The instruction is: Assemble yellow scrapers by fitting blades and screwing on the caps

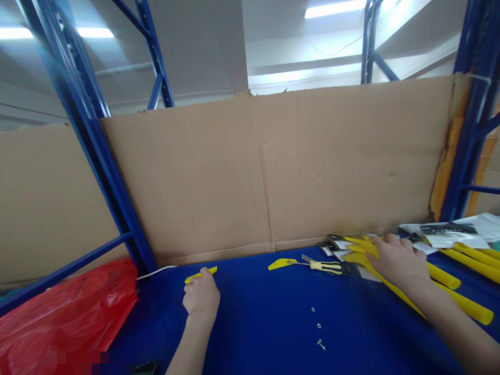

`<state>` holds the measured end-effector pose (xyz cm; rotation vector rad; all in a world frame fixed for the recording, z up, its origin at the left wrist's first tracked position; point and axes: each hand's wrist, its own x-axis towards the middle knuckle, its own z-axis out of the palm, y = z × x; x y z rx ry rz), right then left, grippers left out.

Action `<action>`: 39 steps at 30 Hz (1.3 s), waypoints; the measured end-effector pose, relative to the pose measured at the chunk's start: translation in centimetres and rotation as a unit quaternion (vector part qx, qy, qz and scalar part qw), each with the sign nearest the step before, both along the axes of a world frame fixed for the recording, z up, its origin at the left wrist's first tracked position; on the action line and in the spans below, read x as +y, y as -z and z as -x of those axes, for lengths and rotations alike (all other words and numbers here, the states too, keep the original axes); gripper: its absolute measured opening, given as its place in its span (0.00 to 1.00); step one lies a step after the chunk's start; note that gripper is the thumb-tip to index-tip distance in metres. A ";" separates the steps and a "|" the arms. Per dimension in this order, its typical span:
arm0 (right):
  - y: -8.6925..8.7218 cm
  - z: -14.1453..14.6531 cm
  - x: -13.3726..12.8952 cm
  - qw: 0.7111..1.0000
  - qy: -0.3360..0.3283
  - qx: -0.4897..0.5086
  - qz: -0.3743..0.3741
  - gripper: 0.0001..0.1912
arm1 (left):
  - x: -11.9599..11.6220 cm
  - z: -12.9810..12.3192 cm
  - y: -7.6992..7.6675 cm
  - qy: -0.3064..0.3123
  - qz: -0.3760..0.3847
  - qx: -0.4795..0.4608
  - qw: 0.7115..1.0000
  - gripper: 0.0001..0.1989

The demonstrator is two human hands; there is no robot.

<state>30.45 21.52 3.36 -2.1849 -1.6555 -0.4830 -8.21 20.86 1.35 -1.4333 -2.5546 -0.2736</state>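
At the left of the blue table, my left hand (202,298) is closed on a small flat yellow piece (212,270), whose ends show past the fingers. My right hand (400,263) lies over a pile of yellow pieces (357,249) at the right, its fingers curled down on them; the exact grip is partly hidden. Between the hands lies another flat yellow piece (279,264) with slanted ends. A screwdriver (328,267) with a cream and black handle lies beside it, its shaft reaching over that piece.
Two small nuts (319,326) and a bolt (321,345) lie at the middle front of the blue tabletop (258,323). Yellow tubes (469,304) and plastic packets (453,235) are at right. A red plastic bag (78,302) is at left. A cardboard panel (203,182) stands behind.
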 end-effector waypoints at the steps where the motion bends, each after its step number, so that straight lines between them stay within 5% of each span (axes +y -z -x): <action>1: -0.2 1.1 -0.1 0.999 -0.016 -0.020 -0.025 0.17 | 0.0 -0.2 -0.2 0.012 0.001 -0.004 1.000 0.17; 4: -0.2 4.3 0.2 0.993 -0.119 -0.007 -0.005 0.16 | 0.4 -1.0 -0.7 0.051 -0.011 -0.053 0.997 0.17; 7: 0.2 6.5 1.6 0.975 -0.211 0.051 0.052 0.15 | 1.0 -1.8 -0.8 0.107 -0.060 -0.223 0.967 0.16; 11: 0.8 7.9 4.6 0.961 -0.214 0.123 0.124 0.13 | 1.5 -3.2 0.0 0.151 -0.108 -0.543 0.819 0.12; 16: 1.3 9.0 7.6 0.937 -0.213 0.167 0.220 0.10 | 1.1 -4.8 0.6 0.204 -0.100 -0.682 0.695 0.14; 19: 1.7 9.5 8.4 0.919 -0.215 0.181 0.276 0.14 | 0.7 -5.3 0.3 0.221 -0.077 -0.710 0.664 0.14; 23: 2.0 9.7 8.9 0.910 -0.209 0.188 0.305 0.16 | 0.4 -6.0 0.0 0.229 -0.043 -0.717 0.657 0.12; 29: 1.8 8.8 8.6 0.936 -0.192 0.210 0.205 0.07 | 0.2 -6.6 -0.1 0.225 -0.027 -0.725 0.650 0.18; 33: 0.7 8.3 7.8 0.949 -0.189 0.245 0.064 0.05 | 0.3 -6.5 -0.4 0.198 -0.041 -0.766 0.610 0.17; 36: -0.4 8.3 6.8 0.932 -0.214 0.293 -0.022 0.07 | 0.5 -6.3 -0.5 0.168 -0.036 -0.808 0.564 0.17; 39: -0.9 8.6 5.5 0.894 -0.259 0.360 -0.059 0.12 | 0.3 -6.4 -0.5 0.210 -0.053 -0.809 0.547 0.18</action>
